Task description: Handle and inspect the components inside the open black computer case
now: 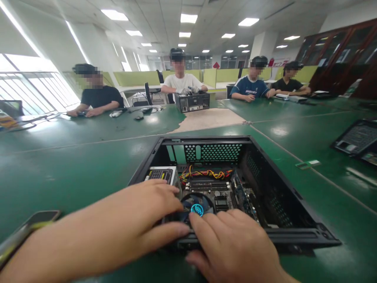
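Observation:
An open black computer case (277, 232) lies in front of me, its inside facing up. A round CPU cooler fan (206, 202) with a bright blue emblem sits on the motherboard (203, 189) near the case's near wall. My left hand (156, 208) reaches over the near left side with fingers stretched out beside the fan; its thumb points toward the near rim. My right hand (235, 239) is wrapped over the near rim, thumb outside, index fingertip close to the fan's hub. Its other fingertips are hidden. A power supply (160, 175) shows behind my left hand.
Red, yellow and black cables (206, 173) run along the case's far wall. On the green table (73, 165), a small green module (308, 164) and a dark device (357, 139) lie to the right. Opposite, a person (181, 80) in gloves handles another computer case (193, 103). Several people sit around.

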The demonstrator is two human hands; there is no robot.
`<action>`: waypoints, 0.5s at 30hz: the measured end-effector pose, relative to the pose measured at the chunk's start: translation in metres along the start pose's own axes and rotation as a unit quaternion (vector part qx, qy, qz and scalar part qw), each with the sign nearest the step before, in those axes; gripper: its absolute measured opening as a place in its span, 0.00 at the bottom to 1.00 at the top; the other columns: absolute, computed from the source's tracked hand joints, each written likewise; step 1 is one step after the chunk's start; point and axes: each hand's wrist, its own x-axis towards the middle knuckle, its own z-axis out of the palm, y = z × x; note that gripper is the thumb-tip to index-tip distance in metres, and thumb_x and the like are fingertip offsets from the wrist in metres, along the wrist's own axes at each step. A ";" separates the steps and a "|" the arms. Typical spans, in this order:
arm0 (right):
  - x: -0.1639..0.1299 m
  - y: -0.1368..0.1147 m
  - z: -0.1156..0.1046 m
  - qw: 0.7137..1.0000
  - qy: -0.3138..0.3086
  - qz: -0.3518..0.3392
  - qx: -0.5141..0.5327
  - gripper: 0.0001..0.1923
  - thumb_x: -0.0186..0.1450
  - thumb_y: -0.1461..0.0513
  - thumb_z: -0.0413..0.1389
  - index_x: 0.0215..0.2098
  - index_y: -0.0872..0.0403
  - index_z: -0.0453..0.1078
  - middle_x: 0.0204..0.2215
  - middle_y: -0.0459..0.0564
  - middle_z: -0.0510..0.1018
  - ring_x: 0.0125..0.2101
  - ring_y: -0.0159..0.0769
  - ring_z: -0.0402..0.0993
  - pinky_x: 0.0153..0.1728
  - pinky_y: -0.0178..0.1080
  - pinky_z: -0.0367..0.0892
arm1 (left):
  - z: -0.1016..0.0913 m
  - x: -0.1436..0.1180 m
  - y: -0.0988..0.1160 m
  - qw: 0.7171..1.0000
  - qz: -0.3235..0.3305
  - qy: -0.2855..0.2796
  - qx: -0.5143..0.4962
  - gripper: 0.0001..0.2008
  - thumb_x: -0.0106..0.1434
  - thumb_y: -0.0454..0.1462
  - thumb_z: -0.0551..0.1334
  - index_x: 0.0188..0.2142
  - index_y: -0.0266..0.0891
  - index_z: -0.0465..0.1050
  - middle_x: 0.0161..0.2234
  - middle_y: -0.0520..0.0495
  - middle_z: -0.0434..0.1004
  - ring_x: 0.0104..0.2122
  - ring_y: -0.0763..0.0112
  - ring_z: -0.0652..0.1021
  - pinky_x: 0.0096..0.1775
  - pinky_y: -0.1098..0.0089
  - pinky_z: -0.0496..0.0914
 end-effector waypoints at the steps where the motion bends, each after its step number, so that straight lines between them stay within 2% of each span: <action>1: -0.003 0.005 -0.008 1.000 -0.023 0.005 0.007 0.18 0.68 0.49 0.44 0.33 0.52 0.68 0.21 0.44 0.72 0.22 0.33 0.65 0.26 0.39 0.53 | 0.010 -0.012 0.004 0.999 -0.010 0.036 -0.002 0.12 0.62 0.48 0.56 0.36 0.49 0.75 0.37 0.54 0.79 0.46 0.67 0.75 0.51 0.69 0.67; 4: -0.014 0.015 -0.033 0.994 -0.103 0.040 -0.006 0.17 0.66 0.48 0.48 0.30 0.50 0.70 0.22 0.44 0.74 0.24 0.34 0.68 0.27 0.39 0.58 | 0.043 -0.032 0.014 0.991 -0.051 0.122 0.001 0.10 0.62 0.46 0.57 0.38 0.48 0.74 0.41 0.53 0.78 0.53 0.62 0.70 0.58 0.58 0.60; 6: -0.016 0.020 -0.050 0.990 -0.128 0.057 -0.016 0.15 0.66 0.50 0.49 0.32 0.49 0.71 0.24 0.44 0.76 0.25 0.35 0.70 0.28 0.39 0.62 | 0.059 -0.034 0.016 0.983 -0.066 0.168 0.019 0.11 0.62 0.46 0.56 0.37 0.47 0.74 0.41 0.52 0.78 0.53 0.60 0.70 0.57 0.55 0.61; 8: -0.012 0.037 -0.065 0.987 -0.133 0.089 0.012 0.15 0.67 0.50 0.48 0.37 0.47 0.72 0.29 0.44 0.78 0.29 0.35 0.72 0.31 0.38 0.66 | 0.068 -0.032 0.013 0.978 -0.060 0.199 0.034 0.12 0.62 0.48 0.57 0.37 0.47 0.74 0.41 0.52 0.78 0.52 0.58 0.71 0.56 0.54 0.63; 9: -0.010 0.055 -0.073 0.983 -0.127 0.127 0.027 0.17 0.68 0.50 0.46 0.39 0.47 0.73 0.31 0.45 0.78 0.31 0.35 0.73 0.33 0.38 0.67 | 0.070 -0.032 0.010 0.976 -0.053 0.210 0.040 0.13 0.61 0.49 0.57 0.37 0.47 0.74 0.41 0.52 0.78 0.52 0.58 0.71 0.56 0.54 0.63; 11: -0.008 0.114 -0.085 0.963 -0.104 0.247 0.036 0.22 0.69 0.50 0.41 0.40 0.50 0.74 0.32 0.48 0.78 0.32 0.34 0.74 0.33 0.37 0.68 | 0.073 -0.033 0.001 0.972 -0.038 0.225 0.054 0.14 0.60 0.51 0.57 0.38 0.48 0.74 0.42 0.53 0.78 0.52 0.58 0.72 0.56 0.54 0.64; 13: -0.017 0.188 -0.088 0.921 -0.061 0.380 -0.059 0.27 0.70 0.51 0.37 0.46 0.58 0.72 0.36 0.57 0.78 0.35 0.39 0.75 0.37 0.40 0.68 | 0.077 -0.038 -0.009 0.971 -0.029 0.224 0.074 0.15 0.58 0.52 0.59 0.39 0.50 0.74 0.43 0.54 0.78 0.52 0.58 0.72 0.55 0.54 0.65; 15: -0.036 0.253 -0.073 0.885 -0.094 0.427 -0.162 0.26 0.68 0.54 0.41 0.50 0.67 0.68 0.46 0.67 0.73 0.46 0.47 0.70 0.46 0.45 0.63 | 0.082 -0.044 -0.017 0.969 -0.028 0.224 0.097 0.17 0.56 0.53 0.60 0.41 0.52 0.74 0.45 0.55 0.77 0.51 0.58 0.73 0.53 0.55 0.67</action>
